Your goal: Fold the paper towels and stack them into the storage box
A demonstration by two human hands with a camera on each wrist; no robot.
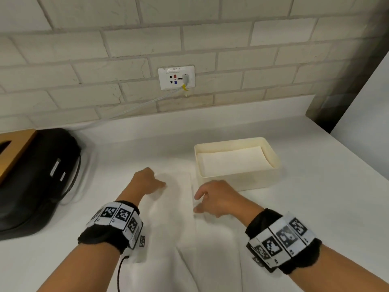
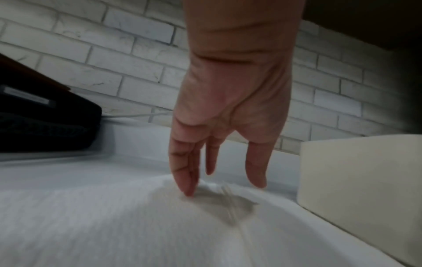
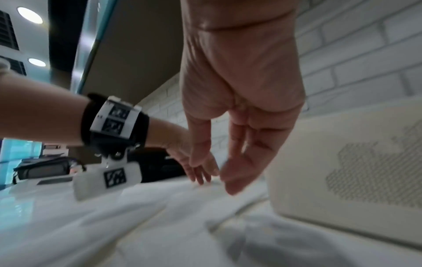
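Note:
A white paper towel [image 1: 174, 218] lies flat on the white counter [image 1: 315, 207], running from between my hands toward me. My left hand [image 1: 156, 184] presses straight fingertips [image 2: 187, 191] onto the towel [image 2: 114, 225] near its far end. My right hand [image 1: 199, 202] is at the towel's right edge, fingers [image 3: 237, 180] straight and relaxed just over the towel [image 3: 160, 225]; it holds nothing. The cream storage box [image 1: 240, 182] stands just right of the towel's far end, with a folded towel [image 1: 233, 161] lying flat inside. The box's wall [image 3: 342, 171] is close beside my right hand.
A black bag [image 1: 35, 178] with a wooden tissue box [image 1: 14, 148] on it fills the counter's left side. On the brick wall behind, a socket plate [image 1: 176, 77] has a cable [image 1: 136, 106] running down left. A dark panel [image 1: 341, 91] bounds the counter at the right.

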